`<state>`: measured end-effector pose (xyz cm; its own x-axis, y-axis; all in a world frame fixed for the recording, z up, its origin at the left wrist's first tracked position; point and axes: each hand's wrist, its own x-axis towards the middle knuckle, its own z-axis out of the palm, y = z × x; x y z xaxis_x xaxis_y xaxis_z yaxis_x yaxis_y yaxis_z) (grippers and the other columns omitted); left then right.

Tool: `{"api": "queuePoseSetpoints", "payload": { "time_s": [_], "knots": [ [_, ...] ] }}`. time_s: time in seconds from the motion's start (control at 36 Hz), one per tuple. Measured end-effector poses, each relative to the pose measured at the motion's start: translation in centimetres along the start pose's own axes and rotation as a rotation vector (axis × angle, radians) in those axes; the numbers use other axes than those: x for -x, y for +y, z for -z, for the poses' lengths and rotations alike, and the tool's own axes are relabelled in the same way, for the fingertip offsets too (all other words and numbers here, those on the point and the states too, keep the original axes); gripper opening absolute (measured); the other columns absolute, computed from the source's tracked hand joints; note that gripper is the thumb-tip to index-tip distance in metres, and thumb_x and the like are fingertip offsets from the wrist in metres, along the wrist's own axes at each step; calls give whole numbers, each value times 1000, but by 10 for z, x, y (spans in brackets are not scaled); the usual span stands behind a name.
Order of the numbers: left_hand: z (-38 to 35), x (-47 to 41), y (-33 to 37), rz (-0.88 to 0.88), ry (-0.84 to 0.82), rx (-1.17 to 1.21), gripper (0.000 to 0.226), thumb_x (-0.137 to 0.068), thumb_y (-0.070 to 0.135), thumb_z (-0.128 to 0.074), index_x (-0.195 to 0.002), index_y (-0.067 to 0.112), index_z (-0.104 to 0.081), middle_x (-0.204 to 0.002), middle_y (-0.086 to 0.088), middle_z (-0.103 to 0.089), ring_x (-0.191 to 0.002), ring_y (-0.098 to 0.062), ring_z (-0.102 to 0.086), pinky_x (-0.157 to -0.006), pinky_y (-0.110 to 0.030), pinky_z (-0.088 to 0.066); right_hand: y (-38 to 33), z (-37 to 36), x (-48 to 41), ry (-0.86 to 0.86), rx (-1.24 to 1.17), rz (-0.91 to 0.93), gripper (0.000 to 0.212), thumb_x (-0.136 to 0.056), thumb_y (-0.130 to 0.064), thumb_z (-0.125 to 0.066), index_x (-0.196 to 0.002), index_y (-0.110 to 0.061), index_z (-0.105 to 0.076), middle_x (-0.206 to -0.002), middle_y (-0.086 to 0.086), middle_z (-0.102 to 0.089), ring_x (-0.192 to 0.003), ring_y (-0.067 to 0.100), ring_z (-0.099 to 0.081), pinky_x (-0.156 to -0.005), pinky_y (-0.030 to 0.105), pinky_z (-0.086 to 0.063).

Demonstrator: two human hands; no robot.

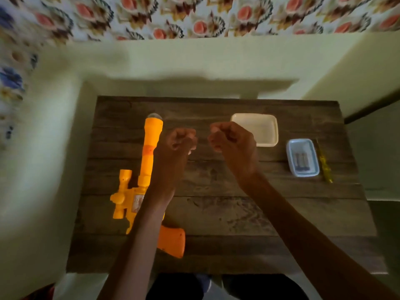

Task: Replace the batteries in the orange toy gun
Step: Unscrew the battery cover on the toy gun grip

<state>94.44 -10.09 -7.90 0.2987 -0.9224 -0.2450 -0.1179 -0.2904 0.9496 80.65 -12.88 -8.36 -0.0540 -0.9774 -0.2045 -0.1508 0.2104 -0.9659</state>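
— Orange plastic, that toy gun (152,135); where did it lie?

— On the left part of the dark wooden table (216,208), flat on its side. The barrel pointed to the far edge and the stock lay toward the near edge. The person's left forearm (151,213) crossed above its body and hid part of it.

— And the hands?

— Both were raised over the middle of the table, side by side with a gap between them. The left hand (181,140) had its fingers curled tight into a fist, and nothing showed inside it; it appeared just right of the barrel. The right hand (231,139) was balled the same way, with nothing visible in its grasp.

— Did either touch the gun?

— Neither did, so far as could be seen.

— What lay on the right?

— A white rectangular tray (257,124) sat toward the far side, its left part hidden by the right fist. Nearer and further right sat a small blue-rimmed dish (290,152) with batteries (301,161) lying side by side in it; their number could not be told. Just beside the dish, on its right, lay a yellow screwdriver (324,163), running far to near.

— And behind the table?

— A pale wall (194,57), with a flowered cloth (194,16) above it.
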Motion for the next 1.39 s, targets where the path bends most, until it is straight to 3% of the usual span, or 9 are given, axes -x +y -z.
{"api": "queuePoseSetpoints", "payload": {
  "time_s": [0.14,0.39,0.58,0.78,0.92,1.06,1.17,1.28,1.39],
  "knots": [
    [2,-4,-12,-101,-5,34,12,-95,21,-59,-91,29,-66,-89,-1,-71,-94,-24,-69,-86,-41,-55,21,-14,-3,23,-2,109,5,-91,-28,-64,-92,-30,-68,-81,-2,-74,-75,14,-72,-70,43,-61],
    [1,11,-31,-242,43,123,12,-97,9,-56,-101,13,-67,-104,-12,-71,-104,-24,-67,-95,-39,-52,37,-18,19,-9,-59,198,11,-91,-24,-64,-94,-18,-72,-81,4,-74,-78,24,-72,-74,48,-59],
    [10,72,-35,-315,111,103,12,-80,29,-58,-84,27,-69,-90,2,-73,-94,-22,-69,-85,-38,-53,24,7,83,2,-86,311,11,-90,-19,-63,-95,-14,-71,-81,6,-74,-77,23,-71,-75,44,-59],
    [25,162,-23,-266,84,137,14,-97,10,-53,-98,15,-66,-84,2,-68,-69,-6,-66,-62,-17,-49,6,36,173,3,-91,325,10,-90,-17,-61,-90,-15,-71,-80,10,-72,-71,19,-67,-72,44,-57],
    [36,212,-25,-253,81,113,20,-96,9,-55,-88,22,-68,-81,1,-69,-74,-17,-65,-71,-30,-50,18,48,214,20,-21,284,9,-88,-18,-62,-85,-21,-71,-75,3,-73,-72,18,-70,-75,47,-59],
    [46,225,-49,-187,147,112,19,-95,11,-57,-86,24,-67,-82,0,-70,-71,-14,-66,-71,-33,-52,42,40,225,-13,91,221,7,-88,-21,-66,-83,-23,-71,-76,1,-73,-74,19,-72,-74,43,-60],
    [61,223,-81,-117,232,96,12,-91,16,-62,-86,26,-64,-93,-8,-71,-85,-23,-68,-76,-39,-53,68,22,223,-64,222,197,2,-83,-27,-70,-83,-25,-72,-76,-3,-73,-73,15,-71,-78,42,-59],
    [79,208,-115,-20,355,117,20,-68,35,-63,-86,28,-60,-88,-7,-68,-91,-35,-66,-80,-47,-52,92,-4,214,-201,388,210,28,-75,-28,-78,-101,-21,-69,-92,-3,-70,-81,11,-66,-81,37,-56],
    [86,201,-127,47,388,222,17,-88,12,-61,-78,23,-53,-75,-1,-57,-73,-20,-56,-65,-28,-42,106,-32,202,-301,698,351,61,-62,-54,-79,-110,-21,-62,-107,-4,-58,-98,15,-58,-78,31,-49]
  ]
}}
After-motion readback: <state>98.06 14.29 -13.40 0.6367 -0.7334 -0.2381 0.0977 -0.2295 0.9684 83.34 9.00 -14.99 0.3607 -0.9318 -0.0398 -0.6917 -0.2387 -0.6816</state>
